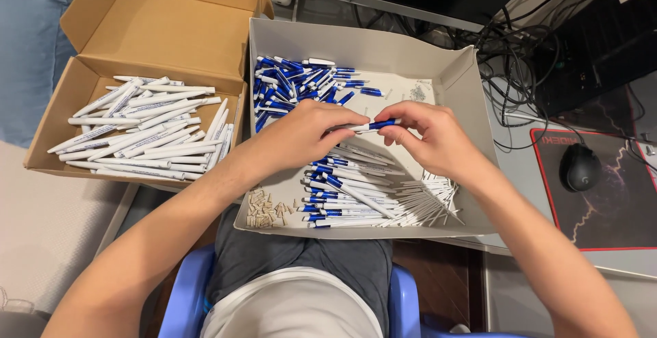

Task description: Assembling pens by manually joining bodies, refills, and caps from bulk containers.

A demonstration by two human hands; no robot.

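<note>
My left hand [304, 133] and my right hand [428, 136] meet over a shallow white box [472, 112] on my lap. Between their fingertips they hold one white pen with a blue end [373, 126], lying level. The left fingers pinch its white barrel, the right fingers its blue end. Under the hands lie several white-and-blue pens [349, 191], a pile of blue pen parts [294, 85] at the box's far left, thin white refills [428, 208] at the near right, and small beige bits [267, 209] at the near left.
A brown cardboard box [164, 23] to the left holds several finished white pens [147, 129]. To the right, a black computer mouse [580, 167] sits on a red-edged mat [616, 201]. Tangled black cables [520, 57] lie behind. A blue chair [185, 290] is under me.
</note>
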